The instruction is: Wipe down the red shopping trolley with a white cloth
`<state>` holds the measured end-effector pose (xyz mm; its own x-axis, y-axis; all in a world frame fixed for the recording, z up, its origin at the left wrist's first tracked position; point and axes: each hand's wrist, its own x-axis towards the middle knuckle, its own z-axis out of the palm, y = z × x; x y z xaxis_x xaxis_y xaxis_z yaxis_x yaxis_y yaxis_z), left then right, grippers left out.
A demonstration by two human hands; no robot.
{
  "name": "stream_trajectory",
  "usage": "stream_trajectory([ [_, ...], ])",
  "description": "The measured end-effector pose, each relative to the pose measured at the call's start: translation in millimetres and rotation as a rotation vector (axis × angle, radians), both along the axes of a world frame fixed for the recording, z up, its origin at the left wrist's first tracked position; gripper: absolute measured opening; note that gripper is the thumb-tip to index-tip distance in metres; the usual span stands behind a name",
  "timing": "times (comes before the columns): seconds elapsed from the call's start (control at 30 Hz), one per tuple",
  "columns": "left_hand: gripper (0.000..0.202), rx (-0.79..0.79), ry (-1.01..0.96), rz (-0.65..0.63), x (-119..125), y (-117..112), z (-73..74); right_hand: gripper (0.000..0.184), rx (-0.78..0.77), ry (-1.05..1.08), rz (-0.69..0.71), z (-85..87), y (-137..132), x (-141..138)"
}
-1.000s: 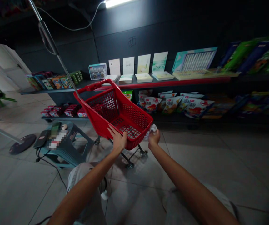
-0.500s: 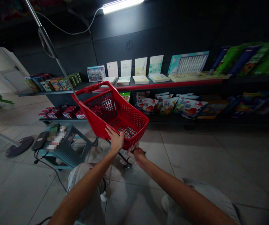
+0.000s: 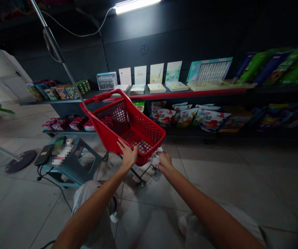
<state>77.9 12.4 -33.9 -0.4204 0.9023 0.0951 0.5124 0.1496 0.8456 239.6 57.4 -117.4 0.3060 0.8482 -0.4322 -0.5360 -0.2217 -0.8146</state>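
A red plastic shopping basket (image 3: 128,133) is seen mounted on a small wheeled metal frame (image 3: 140,176), its casters standing on the tile floor (image 3: 232,180). A thin metal pole (image 3: 57,58) is seen rising from the basket's far left corner toward the top of the view. The near rim is clasped by the left grip (image 3: 128,155), with the fingers clenched over it. Just to the right of that grip, the right grip (image 3: 165,163) is clenched around a crumpled white cloth (image 3: 155,159), which appears to touch the basket's lower outer corner.

Beyond both grips, a long shelf (image 3: 180,94) with a red front edge is lined with upright cards and boxed sets, and colourful snack packets (image 3: 187,117) are stacked on the shelf below. Left of the left grip, a teal plastic stool (image 3: 71,169) is placed on the floor, carrying a black phone (image 3: 43,155), a small round pale object (image 3: 69,141) and a blurred item. A black cable (image 3: 51,183) is trailed from the stool across the tiles, and a round black stand base (image 3: 21,161) is seen farther left. Below the grips, the person's knees in pale trousers (image 3: 91,204) are visible.
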Motion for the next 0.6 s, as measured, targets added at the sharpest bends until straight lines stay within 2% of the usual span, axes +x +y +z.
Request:
stream_trajectory([
  [0.17, 0.107, 0.010, -0.009, -0.014, -1, -1, -0.4, 0.035, 0.045, -0.034, -0.116, 14.9, 11, 6],
  [0.3, 0.104, 0.001, -0.018, -0.023, -3, -6, 2.3, 0.045, 0.190, -0.151, -0.257, 28.9, 24, 16],
  [0.37, 0.103, -0.003, -0.014, -0.032, -5, -10, 2.8, 0.049, 0.264, -0.221, -0.284, 36.7, 31, 23],
  [0.5, 0.102, 0.004, 0.003, -0.044, -12, -19, -0.1, 0.052, 0.387, -0.422, -0.251, 53.0, 40, 38],
  [0.6, 0.100, 0.042, 0.008, -0.045, -18, -27, -3.5, 0.051, 0.513, -0.690, -0.132, 67.3, 38, 46],
])
